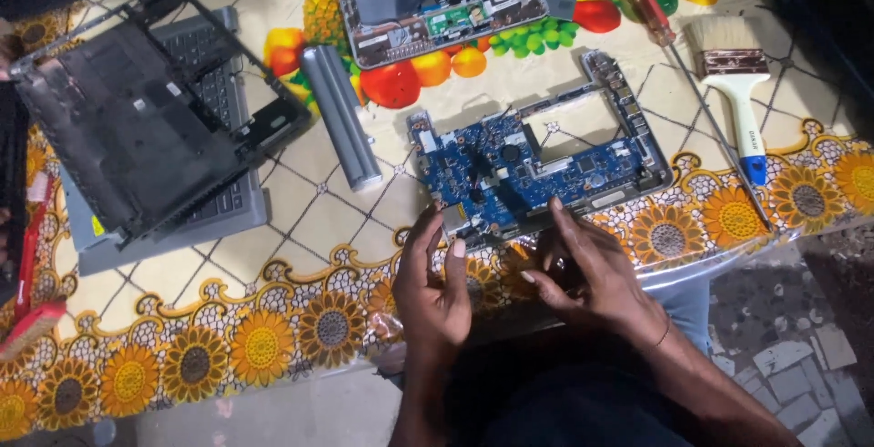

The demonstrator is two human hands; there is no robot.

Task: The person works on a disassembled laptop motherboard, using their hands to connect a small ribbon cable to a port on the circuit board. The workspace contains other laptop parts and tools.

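A blue laptop motherboard point(537, 169) lies on the flowered tablecloth point(300, 219) near the table's front edge. My left hand point(432, 288) hovers just in front of its near left corner, fingers spread, the fingertips close to a metal part at the board's edge. My right hand point(587, 269) is by the board's near edge at the middle, fingers loosely extended, fingertips touching or almost touching the board. Neither hand holds anything that I can see.
A black laptop bottom cover point(137, 119) lies over a grey keyboard case point(223, 206) at left. A grey cylindrical battery point(341, 115), an open laptop chassis point(437, 1), a red-handled screwdriver point(696, 83) and a paintbrush point(737, 74) lie around. Stone floor lies beyond the table edge at right.
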